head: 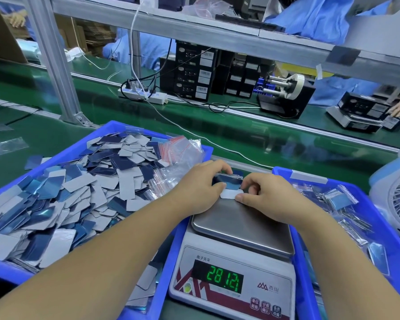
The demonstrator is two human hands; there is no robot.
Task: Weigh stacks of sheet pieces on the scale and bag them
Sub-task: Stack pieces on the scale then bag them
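I hold stack (pixel 229 181) at far edge of scale pan (pixel 243 225), left hand (pixel 199 190) fingers curled round it. Right hand (pixel 270 197) pinches white piece (pixel 230 194), likely trimming weight; display (pixel 224 278) reads 28.12.

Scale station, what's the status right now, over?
Both hands on the stack of sheet pieces at the scale pan's far edge: left hand, right hand. Display reads 28.12. Nothing in the way.
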